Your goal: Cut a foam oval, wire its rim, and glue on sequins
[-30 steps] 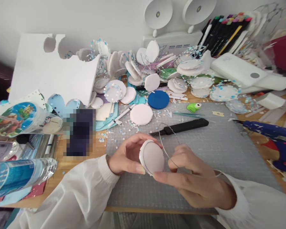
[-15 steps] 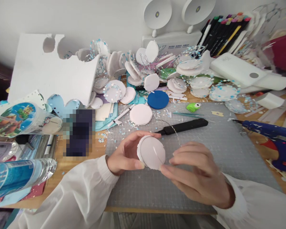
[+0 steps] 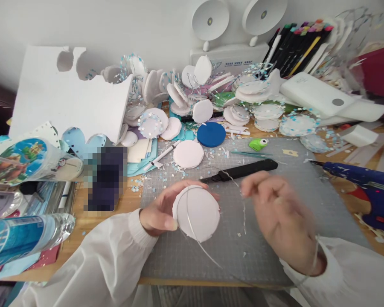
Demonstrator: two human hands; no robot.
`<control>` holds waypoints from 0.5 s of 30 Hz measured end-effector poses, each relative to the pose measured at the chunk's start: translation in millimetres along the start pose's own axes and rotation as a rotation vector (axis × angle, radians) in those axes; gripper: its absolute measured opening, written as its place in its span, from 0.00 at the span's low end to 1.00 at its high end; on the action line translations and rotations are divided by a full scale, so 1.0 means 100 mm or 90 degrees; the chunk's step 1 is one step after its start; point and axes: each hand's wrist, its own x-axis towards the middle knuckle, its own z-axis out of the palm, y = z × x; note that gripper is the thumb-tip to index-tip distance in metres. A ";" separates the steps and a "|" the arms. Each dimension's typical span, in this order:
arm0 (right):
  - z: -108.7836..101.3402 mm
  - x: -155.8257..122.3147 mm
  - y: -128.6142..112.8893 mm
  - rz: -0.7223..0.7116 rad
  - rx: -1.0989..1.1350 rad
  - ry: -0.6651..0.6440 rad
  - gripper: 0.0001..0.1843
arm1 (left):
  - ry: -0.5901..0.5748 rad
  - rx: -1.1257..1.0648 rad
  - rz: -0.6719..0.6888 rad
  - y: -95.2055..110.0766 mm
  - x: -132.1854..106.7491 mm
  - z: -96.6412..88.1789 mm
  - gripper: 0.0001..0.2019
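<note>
My left hand (image 3: 161, 213) grips a round white foam disc (image 3: 200, 215) by its left edge, face up, thumb in front. A thin silvery wire (image 3: 189, 213) curves over the disc's face and trails down right in a loose loop toward my right wrist. My right hand (image 3: 280, 213), blurred, is apart from the disc on the right; its thumb and forefinger pinch the wire's twisted part (image 3: 244, 213), which dangles below the fingertips. Behind the disc lies a black-handled craft knife (image 3: 246, 170). Another white disc (image 3: 188, 154) rests on the grey cutting mat (image 3: 185, 264).
A blue disc (image 3: 211, 134), a green punch (image 3: 257, 144) and tweezers (image 3: 249, 154) lie farther back. Several trimmed discs (image 3: 269, 111) are piled along the wall. A blue glue gun (image 3: 358, 170) is at right; a bottle (image 3: 19, 238) and cup (image 3: 22, 160) stand left.
My right hand has moved away from the disc to the right and up. The disc is turned more face-on and shifted slightly left, with the wire now stretching below it.
</note>
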 end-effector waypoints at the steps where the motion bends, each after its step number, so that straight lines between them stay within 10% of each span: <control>1: 0.01 0.00 0.01 0.030 0.051 -0.022 0.13 | -0.017 0.005 -0.004 0.00 0.00 0.00 0.30; 15: -0.06 0.00 0.09 0.055 0.082 -0.184 0.08 | -0.042 0.078 -0.022 0.03 0.01 -0.03 0.36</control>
